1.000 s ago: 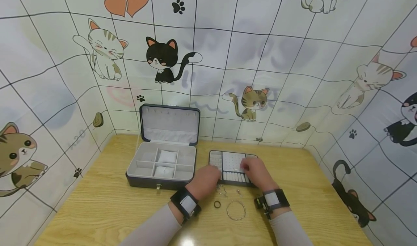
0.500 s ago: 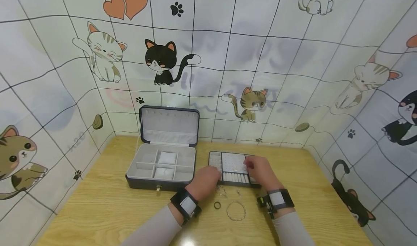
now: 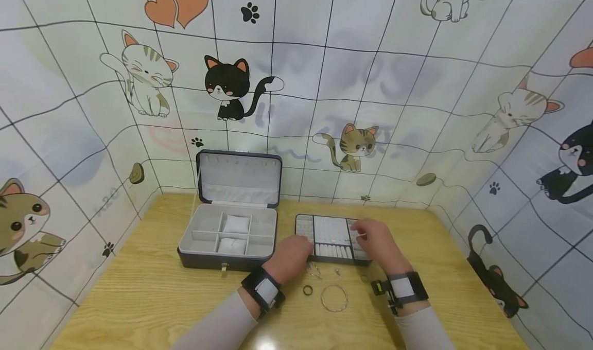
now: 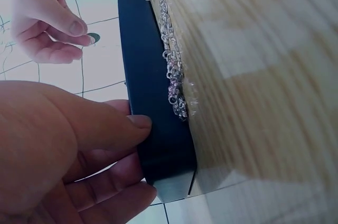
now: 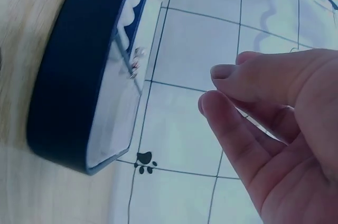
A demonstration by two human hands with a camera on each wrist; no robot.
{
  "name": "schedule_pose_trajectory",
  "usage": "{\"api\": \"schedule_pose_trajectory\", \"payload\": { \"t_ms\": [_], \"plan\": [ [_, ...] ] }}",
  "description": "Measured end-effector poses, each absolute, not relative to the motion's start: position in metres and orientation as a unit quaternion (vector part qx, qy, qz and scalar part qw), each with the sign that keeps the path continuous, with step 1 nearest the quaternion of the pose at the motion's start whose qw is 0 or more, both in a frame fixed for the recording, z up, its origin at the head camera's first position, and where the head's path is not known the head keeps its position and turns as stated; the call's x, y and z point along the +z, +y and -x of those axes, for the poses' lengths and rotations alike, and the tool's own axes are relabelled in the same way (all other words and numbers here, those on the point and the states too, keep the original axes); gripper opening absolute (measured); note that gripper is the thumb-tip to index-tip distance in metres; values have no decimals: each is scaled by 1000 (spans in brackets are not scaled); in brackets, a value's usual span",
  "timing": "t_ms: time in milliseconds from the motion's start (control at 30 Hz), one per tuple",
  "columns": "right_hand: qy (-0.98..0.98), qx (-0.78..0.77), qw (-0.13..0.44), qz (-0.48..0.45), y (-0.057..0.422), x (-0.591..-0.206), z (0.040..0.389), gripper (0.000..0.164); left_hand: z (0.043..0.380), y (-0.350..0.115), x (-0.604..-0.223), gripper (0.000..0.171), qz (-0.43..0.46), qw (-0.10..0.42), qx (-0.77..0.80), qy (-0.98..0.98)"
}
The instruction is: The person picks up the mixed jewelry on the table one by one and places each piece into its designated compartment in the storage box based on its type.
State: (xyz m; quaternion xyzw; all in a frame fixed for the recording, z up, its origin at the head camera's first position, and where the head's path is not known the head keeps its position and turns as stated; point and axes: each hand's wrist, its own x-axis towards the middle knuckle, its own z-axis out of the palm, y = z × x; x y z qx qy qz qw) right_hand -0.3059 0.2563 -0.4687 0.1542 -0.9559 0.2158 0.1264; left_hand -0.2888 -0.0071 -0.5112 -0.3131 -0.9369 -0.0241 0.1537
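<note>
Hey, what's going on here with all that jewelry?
A person is busy with a jewelry tray. The left grip holds the tray's left end, and the right grip hovers by its right end, holding nothing I can see. A ring, a bangle and a chain lie on the table in front. To the tray's left stands an open box with two pillows inside.

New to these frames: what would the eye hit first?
Probably the cat-print backdrop, behind the table. Next, the open box at left and, right of it, the tray, its left end gripped by the left hand, the right hand near its right side. Then the bangle in front.
</note>
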Motion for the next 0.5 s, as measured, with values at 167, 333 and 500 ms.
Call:
{"api": "schedule_pose_trajectory", "payload": {
  "t_ms": [167,333,500],
  "plan": [
    [-957,210,109,-166,249,-462,301,31,290,-6,-510,11,307,147,-28,-940],
    [-955,202,81,-202,239,-455,296,29,290,-6,-510,11,303,142,-28,-942],
    [-955,189,34,-226,229,-458,293,25,291,-6,-513,11,306,146,-23,-941]
  ]
}}
